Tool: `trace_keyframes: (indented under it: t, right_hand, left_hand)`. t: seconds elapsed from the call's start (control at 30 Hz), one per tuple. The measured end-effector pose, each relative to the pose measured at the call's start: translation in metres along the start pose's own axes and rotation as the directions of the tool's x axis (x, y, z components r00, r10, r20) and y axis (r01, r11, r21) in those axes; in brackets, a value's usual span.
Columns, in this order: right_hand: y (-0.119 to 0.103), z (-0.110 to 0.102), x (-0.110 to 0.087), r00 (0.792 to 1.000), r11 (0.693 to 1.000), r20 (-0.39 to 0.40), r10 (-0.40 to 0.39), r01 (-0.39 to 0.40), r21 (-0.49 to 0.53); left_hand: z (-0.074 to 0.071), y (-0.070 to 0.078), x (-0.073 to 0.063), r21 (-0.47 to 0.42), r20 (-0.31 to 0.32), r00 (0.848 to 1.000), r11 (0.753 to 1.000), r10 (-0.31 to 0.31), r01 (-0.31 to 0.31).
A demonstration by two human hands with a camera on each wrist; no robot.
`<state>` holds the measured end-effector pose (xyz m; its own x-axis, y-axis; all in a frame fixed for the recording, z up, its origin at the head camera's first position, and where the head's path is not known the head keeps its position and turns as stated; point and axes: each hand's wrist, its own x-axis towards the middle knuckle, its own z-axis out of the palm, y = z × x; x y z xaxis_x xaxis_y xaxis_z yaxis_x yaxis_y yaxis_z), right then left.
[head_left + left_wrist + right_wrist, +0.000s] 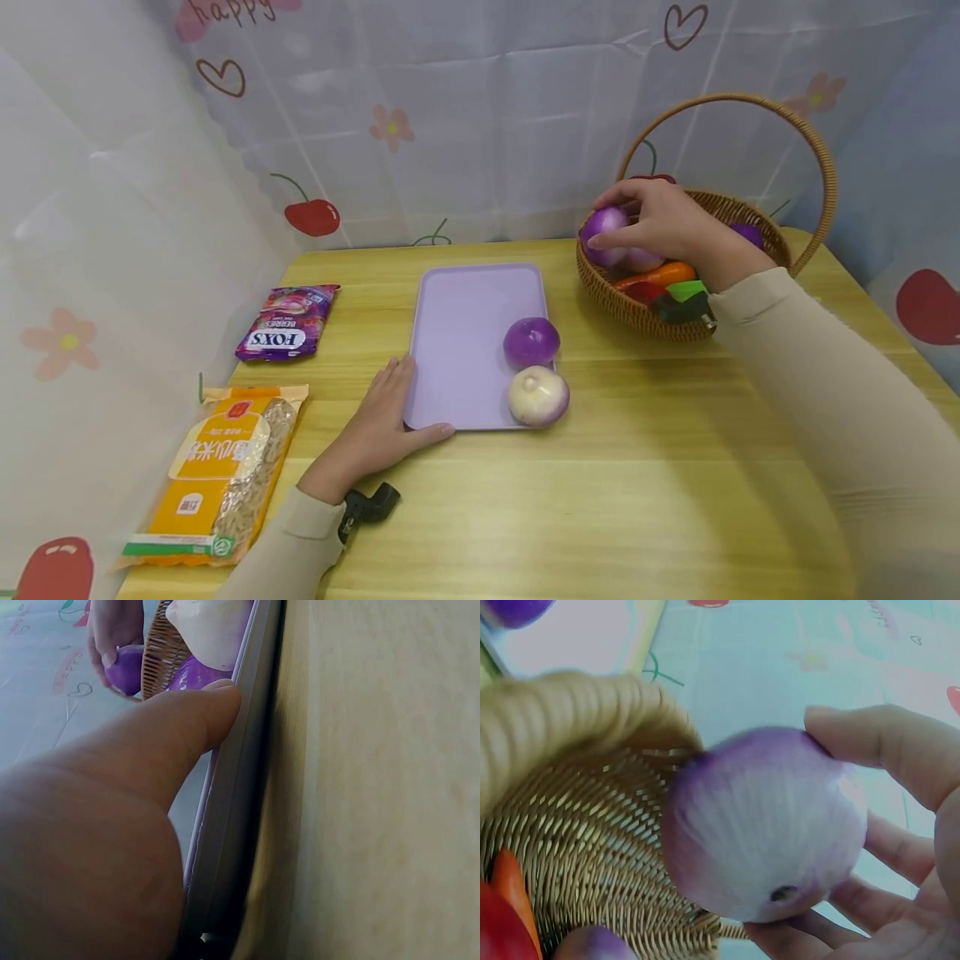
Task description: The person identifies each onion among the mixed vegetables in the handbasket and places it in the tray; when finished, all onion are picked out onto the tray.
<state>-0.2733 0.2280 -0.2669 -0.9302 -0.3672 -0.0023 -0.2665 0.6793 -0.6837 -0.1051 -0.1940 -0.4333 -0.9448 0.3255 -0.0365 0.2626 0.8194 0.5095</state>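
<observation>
The right hand grips a purple-and-white onion at the left rim of a wicker basket, thumb on one side and bent fingers on the other. The right wrist view shows the onion held toward the fingers' ends, apart from the palm, with a pale streaked face and small dark spot turned to the camera; whether it touches the wicker cannot be told. Such a hold presumably suits a round body with close neighbours, here a paler onion and an orange carrot within the basket. The left hand clasps nothing: its fingers lie extended along the left side of a lilac tray and its thumb along the near edge, a placement that probably steadies the corner. A deep purple onion and a whitish onion rest side by side at the tray's right edge, the side nearer the basket, well apart from the right hand's grip. A purple snack packet and a yellow grain bag lie left of the tray, apparently set aside from the handling
</observation>
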Motion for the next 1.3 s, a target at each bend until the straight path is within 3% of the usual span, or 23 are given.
trace_keyframes:
  t: [0.23, 0.53, 0.93, 1.3]
  right_hand:
    - [-0.011, 0.005, 0.004, 0.995, 0.999, -0.094, -0.029, 0.031, 0.027]
    - [-0.028, 0.023, 0.008, 0.994, 0.993, -0.090, -0.056, 0.065, 0.098]
    - [-0.040, 0.083, 0.023, 0.989, 0.973, -0.106, -0.106, 0.125, 0.192]
    - [-0.035, 0.135, 0.035, 0.995, 0.965, -0.081, -0.066, 0.084, 0.247]
  left_hand:
    - [-0.001, 0.000, 0.001, 0.006, -0.002, 1.000, 1.000, 0.004, -0.004]
    - [-0.001, 0.001, 0.002, 0.009, -0.001, 1.000, 1.000, -0.005, 0.005]
    - [-0.001, 0.000, 0.001, 0.001, -0.006, 1.000, 1.000, -0.006, 0.006]
    - [0.000, 0.001, 0.000, 0.007, -0.005, 1.000, 1.000, -0.002, 0.002]
